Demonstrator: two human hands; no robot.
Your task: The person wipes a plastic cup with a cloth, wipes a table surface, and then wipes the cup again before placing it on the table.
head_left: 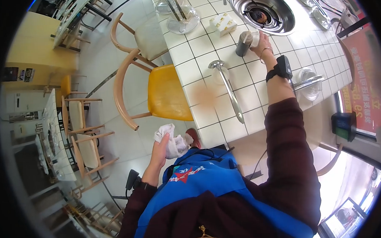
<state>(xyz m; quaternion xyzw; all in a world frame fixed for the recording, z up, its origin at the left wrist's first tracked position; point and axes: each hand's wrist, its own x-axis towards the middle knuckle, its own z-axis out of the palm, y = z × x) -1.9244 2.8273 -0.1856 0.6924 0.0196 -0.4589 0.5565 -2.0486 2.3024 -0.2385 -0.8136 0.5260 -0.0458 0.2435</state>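
Note:
My left hand point(160, 150) is closed around a crumpled whitish cloth point(172, 141), held low beside the table's near corner. On the white tiled table point(248, 84), my right hand point(262, 46) reaches to a small white container point(255, 38), with its fingers around it. A dark bottle point(242, 44) with a greyish cap stands right next to that container. Behind them is a white tissue pack point(223, 24) with yellow marks. A long metal utensil point(229, 91) lies across a clear dish nearer to me.
A round metal burner point(262, 11) is sunk into the tabletop. Glass dishes with metal utensils point(183, 20) stand at the far left corner, and another glass dish point(310, 84) is right of my wrist. A yellow-seated wooden chair point(168, 92) touches the table's left side.

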